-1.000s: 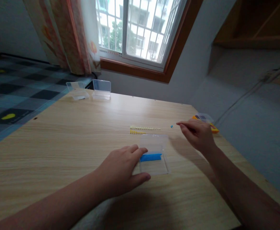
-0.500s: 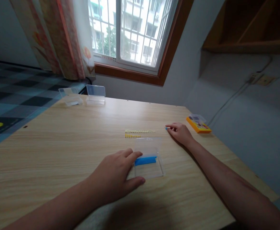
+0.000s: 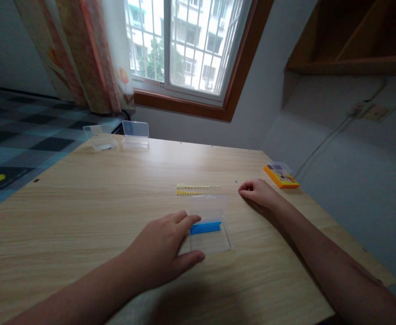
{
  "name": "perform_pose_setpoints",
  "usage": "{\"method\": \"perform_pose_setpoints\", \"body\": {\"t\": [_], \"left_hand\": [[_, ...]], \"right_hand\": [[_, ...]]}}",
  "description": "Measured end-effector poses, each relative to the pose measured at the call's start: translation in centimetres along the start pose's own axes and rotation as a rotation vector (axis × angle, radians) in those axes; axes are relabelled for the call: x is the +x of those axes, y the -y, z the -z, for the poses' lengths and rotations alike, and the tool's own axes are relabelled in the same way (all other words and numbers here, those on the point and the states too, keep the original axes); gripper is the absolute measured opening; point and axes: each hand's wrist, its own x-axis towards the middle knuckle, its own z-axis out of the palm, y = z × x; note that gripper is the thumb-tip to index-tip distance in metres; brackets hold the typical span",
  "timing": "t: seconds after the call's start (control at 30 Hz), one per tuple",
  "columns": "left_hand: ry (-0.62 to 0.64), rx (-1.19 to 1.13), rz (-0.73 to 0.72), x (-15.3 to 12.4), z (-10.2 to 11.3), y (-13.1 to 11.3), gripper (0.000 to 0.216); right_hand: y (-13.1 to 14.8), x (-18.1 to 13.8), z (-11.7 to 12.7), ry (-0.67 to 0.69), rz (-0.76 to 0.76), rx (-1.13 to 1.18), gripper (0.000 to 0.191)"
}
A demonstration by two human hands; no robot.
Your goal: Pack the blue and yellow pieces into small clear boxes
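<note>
Drawn back towards me from one blue bit (image 3: pixel 236 181), my right hand (image 3: pixel 260 193) is pinched closed (on what, if anything, I can't tell). Nearest, my left hand (image 3: pixel 160 243) spreads over one box (image 3: pixel 209 243) holding blue strips (image 3: pixel 205 228); beyond, one yellow row (image 3: pixel 186 193), one pale row (image 3: pixel 198 186), one orange case (image 3: pixel 281 179), two farther boxes (image 3: pixel 135 131).

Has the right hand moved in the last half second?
Yes: the right hand has drawn slightly back toward the wearer, judged against the yellow row of small pieces, leaving the small blue piece just beyond it.
</note>
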Motion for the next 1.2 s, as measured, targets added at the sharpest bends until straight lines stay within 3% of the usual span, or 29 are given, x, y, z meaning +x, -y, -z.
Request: {"method": "perform_pose_setpoints", "body": {"t": [0.2,0.3,0.37,0.5,0.7,1.2], "left_hand": [[-0.006,0.003,0.001,-0.1,-0.1,0.0,0.057],[-0.006,-0.004,0.001,0.0,-0.1,0.0,0.058],[-0.005,-0.008,0.000,0.0,-0.2,0.0,0.059],[-0.012,0.007,-0.008,0.0,-0.3,0.1,0.059],[-0.022,-0.009,-0.017,0.0,-0.2,0.1,0.059],[-0.017,-0.005,-0.011,-0.1,-0.4,0.0,0.058]], "right_hand": [[3.2,-2.5,3.1,0.110,0.008,0.047,0.020],[6.8,-5.3,3.9,0.286,0.230,0.147,0.017],[9.2,-7.0,3.4,0.388,0.350,0.199,0.016],[12.2,-8.8,0.9,0.331,0.360,0.105,0.018],[12.4,-8.5,-0.3,0.268,0.326,-0.003,0.018],[12.0,-9.5,1.4,0.304,0.390,-0.075,0.022]]}}
